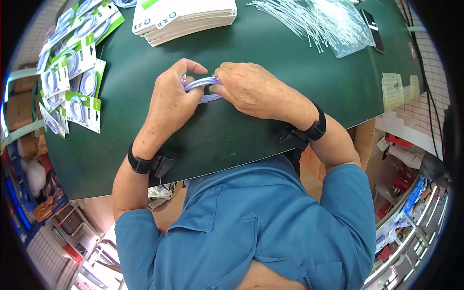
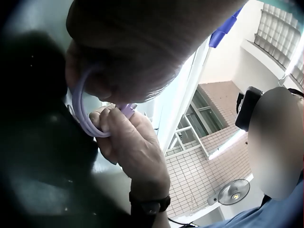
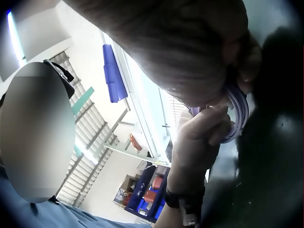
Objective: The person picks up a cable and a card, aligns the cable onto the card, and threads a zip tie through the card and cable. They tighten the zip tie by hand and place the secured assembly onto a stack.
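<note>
A coiled lavender cable (image 1: 203,83) is held between both hands above the green table (image 1: 212,130) in the head view. The left hand (image 1: 175,92) grips the coil's left side, its index finger arched above, with a cable end showing by the thumb. The right hand (image 1: 253,89) pinches the coil's right side, fingers curled round it. In the left wrist view the cable loop (image 2: 81,111) spans the two hands, and a purple connector (image 2: 128,110) shows beside the far hand's fingers. The right wrist view shows several cable turns (image 3: 241,114) stacked together; the fingertips there are partly dark.
Carded cables (image 1: 79,87) lie at the table's left. Behind the hands stands a stack of white cards (image 1: 186,21). White cable ties (image 1: 290,19), a clear plastic bag (image 1: 345,29) and a phone (image 1: 373,31) lie at the back right.
</note>
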Tool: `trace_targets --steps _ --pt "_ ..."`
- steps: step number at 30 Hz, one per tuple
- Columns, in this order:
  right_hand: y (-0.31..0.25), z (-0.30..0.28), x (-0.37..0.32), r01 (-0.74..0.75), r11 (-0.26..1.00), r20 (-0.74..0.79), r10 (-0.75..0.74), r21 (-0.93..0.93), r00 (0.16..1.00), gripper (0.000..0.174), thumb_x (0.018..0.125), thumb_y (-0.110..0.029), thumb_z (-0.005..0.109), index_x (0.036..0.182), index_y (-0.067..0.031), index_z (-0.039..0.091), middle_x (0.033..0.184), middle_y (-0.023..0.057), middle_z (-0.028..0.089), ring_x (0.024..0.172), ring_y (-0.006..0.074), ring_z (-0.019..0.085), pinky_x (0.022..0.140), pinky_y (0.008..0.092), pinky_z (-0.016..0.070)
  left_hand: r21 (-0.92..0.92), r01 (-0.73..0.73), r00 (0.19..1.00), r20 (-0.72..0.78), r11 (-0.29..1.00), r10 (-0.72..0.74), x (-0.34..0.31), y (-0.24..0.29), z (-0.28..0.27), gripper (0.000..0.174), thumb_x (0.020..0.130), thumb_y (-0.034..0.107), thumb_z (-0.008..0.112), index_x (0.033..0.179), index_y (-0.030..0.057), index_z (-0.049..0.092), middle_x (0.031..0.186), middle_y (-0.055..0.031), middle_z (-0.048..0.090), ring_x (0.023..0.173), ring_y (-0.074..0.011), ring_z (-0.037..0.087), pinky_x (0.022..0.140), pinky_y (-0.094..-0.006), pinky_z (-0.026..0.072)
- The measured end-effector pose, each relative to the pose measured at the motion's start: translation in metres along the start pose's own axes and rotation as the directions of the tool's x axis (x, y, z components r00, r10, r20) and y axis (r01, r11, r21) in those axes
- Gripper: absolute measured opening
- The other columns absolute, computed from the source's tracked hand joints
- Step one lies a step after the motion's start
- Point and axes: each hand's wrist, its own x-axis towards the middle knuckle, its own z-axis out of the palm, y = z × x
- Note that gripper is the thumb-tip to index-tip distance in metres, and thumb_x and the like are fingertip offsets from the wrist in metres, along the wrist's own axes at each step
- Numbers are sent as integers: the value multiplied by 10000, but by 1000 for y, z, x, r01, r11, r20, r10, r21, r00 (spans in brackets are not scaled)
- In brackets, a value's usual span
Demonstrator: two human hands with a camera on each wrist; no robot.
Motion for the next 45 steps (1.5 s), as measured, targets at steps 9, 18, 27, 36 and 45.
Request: trace_targets --steps 9,18,27,36,45 --pt "8 3 -4 128 989 -96 -121 74 988 276 1071 -219 564 949 27 596 911 199 620 873 420 620 795 497 515 100 -127 992 22 987 125 5 -7 4 247 894 86 717 1112 -29 710 802 -136 741 686 -223 699 698 -370 562" --pt "7 -27 -3 -27 817 -65 79 576 995 312 1101 -224 536 950 33 632 772 64 605 655 139 602 614 303 514 -522 -154 988 -107 839 115 3 21 -31 606 945 85 735 1491 -29 498 1102 -139 726 976 -186 695 718 -295 541" --pt "15 -39 -8 52 610 -130 83 791 988 362 1126 -285 529 953 5 660 776 3 600 672 87 583 604 249 502 399 -612 664 -211 683 718 -35 49 6 746 793 57 852 1464 18 529 1263 -170 645 1070 -322 657 832 -391 565" --pt "7 -42 -14 58 432 -145 170 900 975 269 1100 -267 591 1089 -11 672 825 8 641 677 55 566 602 205 482 446 -591 715 -96 672 692 -16 57 26 785 768 34 884 1469 20 532 1166 -182 689 999 -337 681 825 -415 560" --pt "4 -49 -20 185 490 -285 138 852 948 318 1039 -185 668 1281 21 690 798 12 704 669 43 607 583 197 487 399 -795 439 -143 458 887 -7 46 25 449 776 -35 832 1201 24 695 898 -82 687 727 -255 641 614 -351 533"
